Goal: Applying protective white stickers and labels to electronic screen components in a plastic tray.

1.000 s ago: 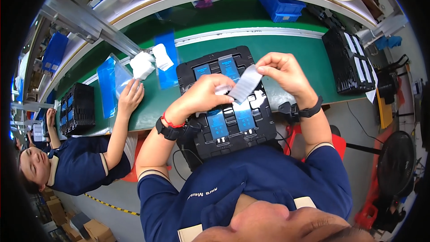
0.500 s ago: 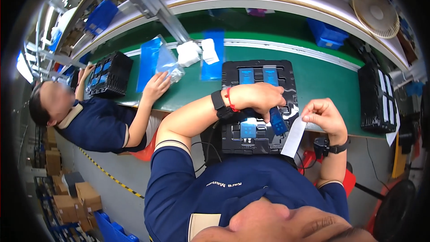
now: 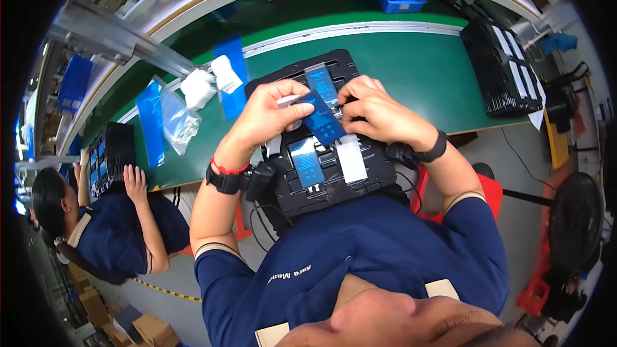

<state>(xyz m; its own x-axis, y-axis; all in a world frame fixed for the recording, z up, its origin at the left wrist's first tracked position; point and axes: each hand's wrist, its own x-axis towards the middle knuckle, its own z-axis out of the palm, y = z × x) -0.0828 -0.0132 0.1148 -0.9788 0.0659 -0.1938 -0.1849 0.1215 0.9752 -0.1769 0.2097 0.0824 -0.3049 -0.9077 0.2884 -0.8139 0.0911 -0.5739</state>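
My left hand (image 3: 273, 114) pinches a flat blue battery-like piece (image 3: 326, 120) between thumb and fingers, tilted above a black plastic tray (image 3: 302, 202). A bit of white shows beneath the left fingers. My right hand (image 3: 374, 110) has its fingers bent together at the piece's right edge; what lies between those fingertips is hidden. Just below them a white strip (image 3: 352, 159) hangs over or rests on the tray; which one I cannot tell. Similar blue pieces sit in the tray slots, one at the lower left (image 3: 306, 164) and one at the top (image 3: 320, 82).
The tray stands at the near edge of a green bench (image 3: 411, 58). Stacked black trays with white strips (image 3: 501, 67) stand at the right. White cloths (image 3: 198, 90) and a clear bag (image 3: 177, 122) lie left. A co-worker (image 3: 122, 218) sits at far left beside more black trays (image 3: 110, 157).
My left hand has lifted the blue piece off the tray, and my right hand has moved in beside it. The white strip has shifted from the tray's right side to over it. The view has turned.
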